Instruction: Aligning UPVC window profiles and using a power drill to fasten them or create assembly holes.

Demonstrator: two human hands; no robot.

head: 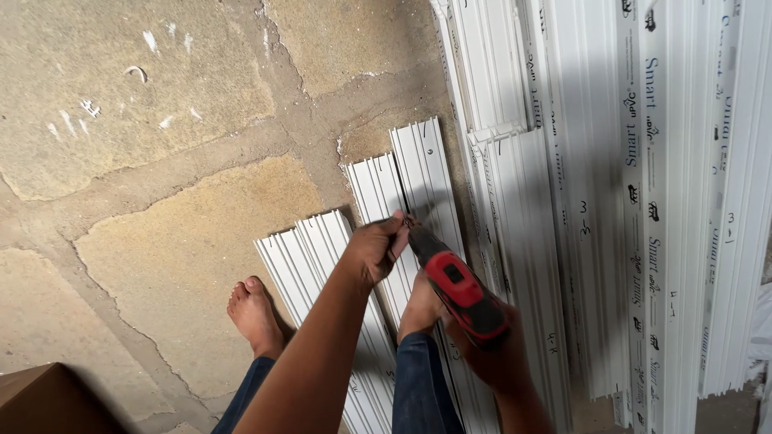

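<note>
On a cracked concrete floor point(177, 241) lie several short white ribbed plastic profiles point(410, 173) side by side. The right hand point(494, 354) grips a red and black cordless drill point(458, 289), its tip set down on one profile. The left hand point(376, 247) pinches at the drill tip, fingers touching the profile. One bare foot point(256, 315) rests on the floor beside the profiles; the other point(422, 305) stands on them. Long white plastic window frame lengths point(611, 201) lie stacked to the right. A brown cardboard box corner point(48, 400) shows at lower left.
</note>
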